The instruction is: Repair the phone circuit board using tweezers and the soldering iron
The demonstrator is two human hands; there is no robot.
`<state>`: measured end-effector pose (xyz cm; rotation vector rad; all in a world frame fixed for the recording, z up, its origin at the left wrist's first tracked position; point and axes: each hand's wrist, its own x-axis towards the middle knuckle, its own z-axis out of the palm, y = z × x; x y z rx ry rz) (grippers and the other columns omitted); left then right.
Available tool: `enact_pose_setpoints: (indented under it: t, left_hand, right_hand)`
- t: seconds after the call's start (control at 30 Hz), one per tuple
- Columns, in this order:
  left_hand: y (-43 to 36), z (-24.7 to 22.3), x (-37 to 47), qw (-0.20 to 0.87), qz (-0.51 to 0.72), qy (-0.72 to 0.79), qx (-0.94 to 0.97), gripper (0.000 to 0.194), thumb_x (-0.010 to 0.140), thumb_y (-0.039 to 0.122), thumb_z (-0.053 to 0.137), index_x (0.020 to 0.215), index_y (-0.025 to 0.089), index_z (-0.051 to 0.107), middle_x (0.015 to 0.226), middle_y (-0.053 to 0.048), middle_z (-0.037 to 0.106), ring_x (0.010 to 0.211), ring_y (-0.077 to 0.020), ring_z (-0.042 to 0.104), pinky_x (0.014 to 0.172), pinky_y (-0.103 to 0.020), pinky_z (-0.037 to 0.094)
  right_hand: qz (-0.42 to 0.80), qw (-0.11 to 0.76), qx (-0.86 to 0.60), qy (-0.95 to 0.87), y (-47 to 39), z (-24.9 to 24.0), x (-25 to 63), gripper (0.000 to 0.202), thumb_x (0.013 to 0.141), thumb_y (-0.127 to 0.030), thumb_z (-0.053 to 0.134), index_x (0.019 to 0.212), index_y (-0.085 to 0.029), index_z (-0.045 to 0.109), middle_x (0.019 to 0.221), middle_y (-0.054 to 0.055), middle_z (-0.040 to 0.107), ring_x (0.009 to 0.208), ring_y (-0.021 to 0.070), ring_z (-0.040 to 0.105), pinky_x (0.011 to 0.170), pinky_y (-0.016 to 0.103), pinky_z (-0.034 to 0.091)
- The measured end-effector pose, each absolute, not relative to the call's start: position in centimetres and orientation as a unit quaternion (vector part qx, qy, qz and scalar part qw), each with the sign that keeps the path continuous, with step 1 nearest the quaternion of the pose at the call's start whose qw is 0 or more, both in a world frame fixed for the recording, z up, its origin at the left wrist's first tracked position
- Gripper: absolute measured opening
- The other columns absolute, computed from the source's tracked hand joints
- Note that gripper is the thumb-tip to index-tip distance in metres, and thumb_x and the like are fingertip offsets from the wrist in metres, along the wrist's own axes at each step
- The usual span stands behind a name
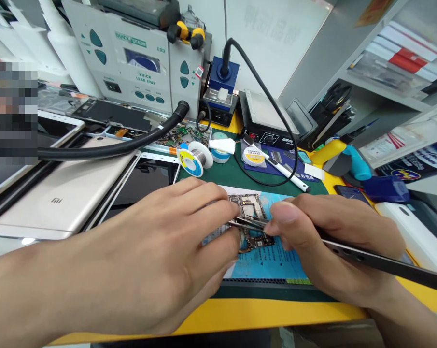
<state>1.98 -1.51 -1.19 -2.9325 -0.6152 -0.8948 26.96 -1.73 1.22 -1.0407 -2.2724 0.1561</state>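
Note:
A dark phone circuit board (257,240) lies on a blue and white printed sheet (276,263) over the green mat. My left hand (175,241) reaches over the board's left side, its fingers curled; whatever they grip is hidden beneath them. On the right, my right hand (334,241) is closed around black metal tweezers (377,261). The metal tips point left over the middle of the board, close to my left fingertips. I cannot make out whether anything is between the tips.
Phones, including a gold one (59,193), lie at the left. Behind stand a grey soldering station (146,72), a solder spool (191,162) and a blue iron holder (221,77). A black cable (272,96) arches over a white pen-like tool (287,176).

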Motion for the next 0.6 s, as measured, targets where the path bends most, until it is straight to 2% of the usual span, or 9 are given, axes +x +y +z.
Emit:
enact_pose_setpoints:
  t: [0.4,0.6]
  left_hand:
    - [-1.55,-1.14,2.0,0.007,-0.286,-0.195,-0.938,0.024,0.105,0.017,0.05,0.101,0.012,0.073,0.105,-0.016,0.074,0.115,-0.0389,0.067,0.095,-0.06,0.062]
    - [-1.53,-1.13,2.06,0.016,-0.287,-0.198,-0.937,0.027,0.106,0.017,0.048,0.098,0.013,0.074,0.104,-0.016,0.073,0.115,-0.0374,0.067,0.096,-0.058,0.062]
  right_hand:
    - [0.063,0.314,-0.393,-0.862,-1.64,1.28,26.77,0.05,0.111,-0.035,0.057,0.063,-0.023,0.064,0.056,-0.001,0.066,0.045,0.0105,0.057,0.045,0.03,0.035]
    - [0.069,0.319,-0.387,-0.862,-1.76,1.31,26.7,0.046,0.111,-0.035,0.056,0.069,-0.023,0.07,0.053,-0.002,0.064,0.041,0.0097,0.053,0.042,0.029,0.034]
